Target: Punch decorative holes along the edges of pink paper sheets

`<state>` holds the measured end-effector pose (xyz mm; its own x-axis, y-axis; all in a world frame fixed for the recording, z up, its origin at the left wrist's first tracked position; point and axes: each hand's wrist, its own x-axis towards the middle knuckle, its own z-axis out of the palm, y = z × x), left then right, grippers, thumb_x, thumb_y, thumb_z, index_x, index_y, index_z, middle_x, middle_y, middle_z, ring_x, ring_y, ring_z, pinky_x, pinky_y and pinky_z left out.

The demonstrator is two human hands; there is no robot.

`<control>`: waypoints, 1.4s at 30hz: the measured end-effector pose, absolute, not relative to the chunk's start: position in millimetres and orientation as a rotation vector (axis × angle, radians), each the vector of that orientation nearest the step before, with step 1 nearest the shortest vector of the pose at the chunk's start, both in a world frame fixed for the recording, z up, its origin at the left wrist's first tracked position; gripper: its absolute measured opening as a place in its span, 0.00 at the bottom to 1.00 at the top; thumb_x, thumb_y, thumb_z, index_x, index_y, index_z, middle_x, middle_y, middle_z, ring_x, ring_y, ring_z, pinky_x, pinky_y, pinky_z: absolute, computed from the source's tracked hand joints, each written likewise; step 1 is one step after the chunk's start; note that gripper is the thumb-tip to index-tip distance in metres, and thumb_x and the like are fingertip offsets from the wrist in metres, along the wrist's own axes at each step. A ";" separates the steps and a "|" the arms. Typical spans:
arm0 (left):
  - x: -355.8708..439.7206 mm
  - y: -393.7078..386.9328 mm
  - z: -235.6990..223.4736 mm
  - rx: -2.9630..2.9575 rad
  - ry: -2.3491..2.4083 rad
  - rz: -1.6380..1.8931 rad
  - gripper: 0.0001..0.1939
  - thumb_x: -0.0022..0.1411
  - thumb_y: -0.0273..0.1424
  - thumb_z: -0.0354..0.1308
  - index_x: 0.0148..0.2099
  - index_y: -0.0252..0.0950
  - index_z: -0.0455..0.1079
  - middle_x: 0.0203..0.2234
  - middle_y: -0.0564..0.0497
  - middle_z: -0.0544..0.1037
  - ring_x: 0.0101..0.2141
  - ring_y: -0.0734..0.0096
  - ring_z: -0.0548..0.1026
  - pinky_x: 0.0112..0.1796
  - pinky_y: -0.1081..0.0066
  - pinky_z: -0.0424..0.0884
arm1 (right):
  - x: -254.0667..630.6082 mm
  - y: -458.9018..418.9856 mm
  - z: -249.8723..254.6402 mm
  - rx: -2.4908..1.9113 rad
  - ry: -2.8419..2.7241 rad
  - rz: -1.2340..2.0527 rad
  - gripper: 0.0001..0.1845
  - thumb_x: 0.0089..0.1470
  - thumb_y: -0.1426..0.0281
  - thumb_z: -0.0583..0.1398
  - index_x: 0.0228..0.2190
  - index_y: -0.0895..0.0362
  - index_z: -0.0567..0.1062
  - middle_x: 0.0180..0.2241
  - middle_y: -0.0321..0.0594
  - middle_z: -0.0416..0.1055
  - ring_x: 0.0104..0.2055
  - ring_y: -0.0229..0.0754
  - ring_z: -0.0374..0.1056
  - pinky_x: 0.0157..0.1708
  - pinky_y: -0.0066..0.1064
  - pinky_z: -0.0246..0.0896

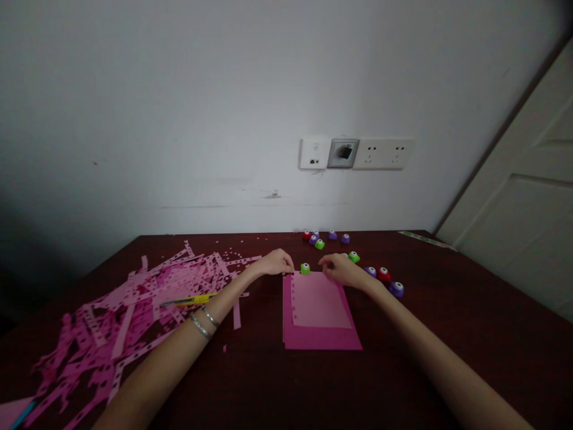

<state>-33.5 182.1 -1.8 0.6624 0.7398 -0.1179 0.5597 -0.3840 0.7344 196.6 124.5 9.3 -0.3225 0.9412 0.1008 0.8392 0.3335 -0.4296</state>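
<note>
In the head view, your left hand (276,262) and right hand (342,270) were curled at the light pink sheet's (321,303) upper corners, whether pinching could not be told, magenta paper (322,341) underneath, green craft punch (305,269) between your hands.

Dark reddish-brown tabletop (259,382), set against a pale, scuffed wall (201,119); at left, a tangled heap of pink perforated paper strips (138,292), with a yellow-handled cutter (196,299) lying over its right side; at the near left corner, a slim blue object (23,414) beside a pale pink paper piece (13,412); at far right, a narrow, pale patterned strip (427,240); above, white rectangular wall sockets (384,153), a grey-framed fitting holding a black plug (344,153), and a white panelled door (532,197) at right.
</note>
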 end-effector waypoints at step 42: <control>-42.0 177.3 7.6 2.066 0.975 0.133 0.08 0.43 0.32 0.60 0.27 0.32 0.72 0.16 0.55 0.69 0.20 0.79 0.65 0.23 0.77 0.57 | 169.9 136.5 1.3 -1.458 -2.276 0.411 0.14 0.42 0.69 0.61 0.34 0.61 0.75 0.33 0.43 0.72 0.34 0.41 0.66 0.34 0.28 0.58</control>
<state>-42.0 177.3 7.6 0.6936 0.6813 -0.2341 0.5937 -0.3565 0.7214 169.9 136.5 1.3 -0.3726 0.9111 0.1762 0.7920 0.4112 -0.4513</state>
